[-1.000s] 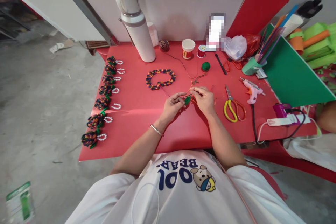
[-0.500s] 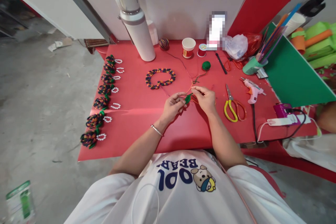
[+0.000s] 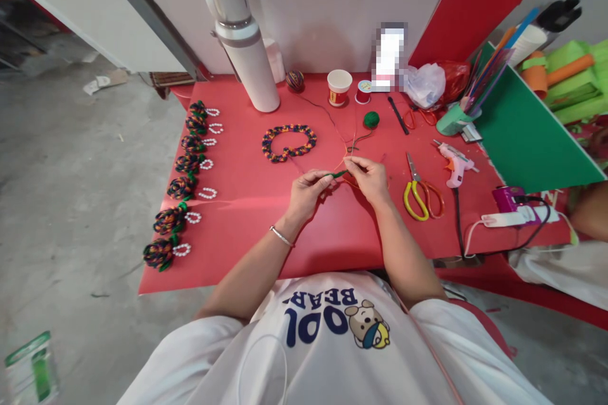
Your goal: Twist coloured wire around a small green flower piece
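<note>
Both hands meet over the middle of the red table (image 3: pixel 247 228). My left hand (image 3: pixel 306 192) pinches one end of a small green piece (image 3: pixel 338 174). My right hand (image 3: pixel 369 178) pinches thin orange and green threads (image 3: pixel 350 142) right beside that piece. The threads run back to a green thread ball (image 3: pixel 371 119) and a small spool (image 3: pixel 363 92). A braided multicoloured ring (image 3: pixel 288 141) lies just beyond my left hand.
Several braided rosettes with white bead loops (image 3: pixel 178 186) line the table's left edge. Yellow scissors (image 3: pixel 417 190), a glue gun (image 3: pixel 453 162) and a power strip (image 3: pixel 510 218) lie at right. A white flask (image 3: pixel 242 38), paper cup (image 3: pixel 339 87) and green board (image 3: pixel 527 133) stand behind.
The green piece has turned from a broad leaf shape to a thin edge-on line between my fingers. Both hands stay at the same spot.
</note>
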A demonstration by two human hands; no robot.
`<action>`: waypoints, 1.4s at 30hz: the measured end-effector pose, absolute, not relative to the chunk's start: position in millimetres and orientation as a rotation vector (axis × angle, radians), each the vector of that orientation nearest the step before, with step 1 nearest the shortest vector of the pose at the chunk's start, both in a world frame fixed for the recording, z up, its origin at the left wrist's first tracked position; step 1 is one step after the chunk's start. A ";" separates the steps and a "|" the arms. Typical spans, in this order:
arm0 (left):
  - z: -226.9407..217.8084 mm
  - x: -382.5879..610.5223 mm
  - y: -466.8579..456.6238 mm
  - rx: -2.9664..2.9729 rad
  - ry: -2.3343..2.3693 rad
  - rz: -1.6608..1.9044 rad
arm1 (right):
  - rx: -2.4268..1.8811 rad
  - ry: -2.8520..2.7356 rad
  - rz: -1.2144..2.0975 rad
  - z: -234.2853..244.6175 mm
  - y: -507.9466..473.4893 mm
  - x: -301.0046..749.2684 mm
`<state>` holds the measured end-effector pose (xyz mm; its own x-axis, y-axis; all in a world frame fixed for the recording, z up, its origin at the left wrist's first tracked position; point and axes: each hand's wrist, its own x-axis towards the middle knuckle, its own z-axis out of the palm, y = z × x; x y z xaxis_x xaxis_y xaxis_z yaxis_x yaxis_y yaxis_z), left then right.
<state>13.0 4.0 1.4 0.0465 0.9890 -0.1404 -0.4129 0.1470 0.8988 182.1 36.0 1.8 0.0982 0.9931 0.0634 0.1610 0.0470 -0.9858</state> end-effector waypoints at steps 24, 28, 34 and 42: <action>-2.3 10.4 7.6 0.719 0.916 1.257 | -1.309 -1.468 1.150 -4.4 31.4 175.8; -1.4 9.4 7.6 0.719 0.941 1.279 | -1.298 -1.469 1.168 -3.2 30.4 174.3; -0.9 7.8 7.9 0.681 0.933 1.252 | -1.309 -1.509 1.175 1.5 28.0 172.6; 2.1 3.9 9.2 0.639 0.849 1.229 | -1.318 -1.534 1.188 2.5 26.8 171.6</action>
<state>3.9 9.2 2.1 0.1097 0.9720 -0.2080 -0.5386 0.2340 0.8094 171.6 26.8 2.5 -0.1632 0.9865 -0.0161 0.2628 0.0277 -0.9645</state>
